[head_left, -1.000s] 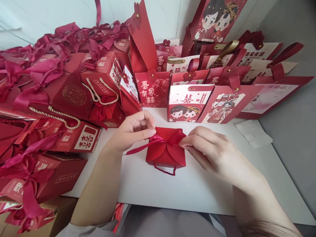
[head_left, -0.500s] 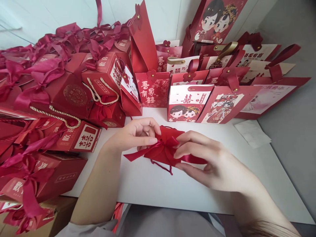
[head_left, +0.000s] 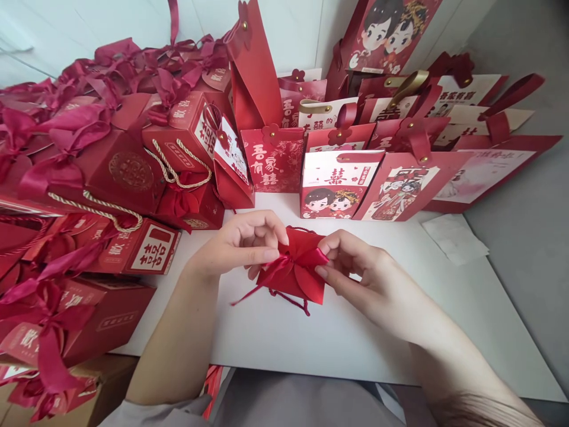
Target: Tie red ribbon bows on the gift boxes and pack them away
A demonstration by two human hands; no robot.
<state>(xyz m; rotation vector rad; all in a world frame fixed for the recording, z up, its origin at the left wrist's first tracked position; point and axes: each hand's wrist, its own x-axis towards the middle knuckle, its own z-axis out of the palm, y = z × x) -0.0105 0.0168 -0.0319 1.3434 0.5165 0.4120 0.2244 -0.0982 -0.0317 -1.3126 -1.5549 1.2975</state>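
Note:
A small red gift box (head_left: 311,283) with petal-like top flaps rests on the white table in front of me. A shiny red ribbon (head_left: 306,260) forms a bow at the middle of its top, and one tail hangs toward the lower left. My left hand (head_left: 249,240) pinches the left side of the bow between thumb and fingers. On the other side, my right hand (head_left: 355,264) pinches the right loop, with thumb and index finger together. A dark red cord (head_left: 291,301) lies along the box's near edge.
Red boxes with bows (head_left: 128,166) are piled at the left. Upright red and white gift bags (head_left: 340,184) stand across the back. A white tissue (head_left: 456,237) lies at the right on the white table (head_left: 355,350). A cardboard box (head_left: 111,379) is at the lower left.
My right hand has moved left and its spread fingers have closed on the right bow loop. The left ribbon tail has swung downward. The view has shifted slightly.

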